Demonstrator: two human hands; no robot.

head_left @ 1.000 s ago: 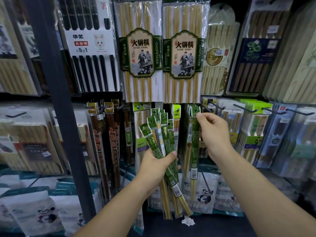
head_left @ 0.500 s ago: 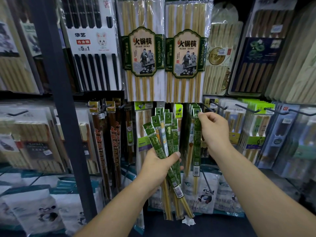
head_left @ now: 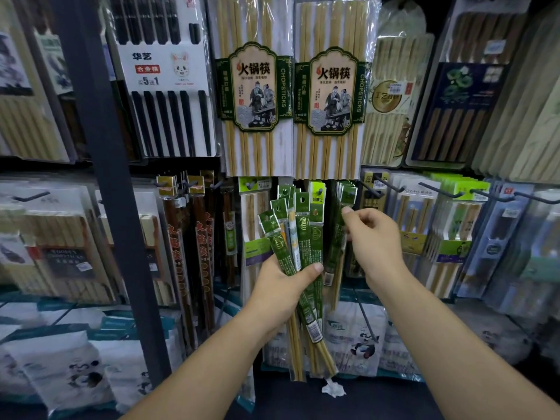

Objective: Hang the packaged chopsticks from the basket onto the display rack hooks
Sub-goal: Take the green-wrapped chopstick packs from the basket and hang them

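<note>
Left hand [head_left: 281,286] is gripping a fanned bundle of green chopstick packs [head_left: 298,237] mid-length. Right hand [head_left: 372,237] is curling beside a hung pack [head_left: 337,247] under its hook [head_left: 351,194]; pinching or not, can't tell. Packs are looking light, stiff, slick-filmed, so I'm favouring a pinch at the punched header.

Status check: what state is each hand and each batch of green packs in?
left hand, gripping the fanned green packs
fanned green packs, held, tops up
right hand, fingers curled at the hung green packs; pinch unclear
hung green packs, hanging by their tops
</note>
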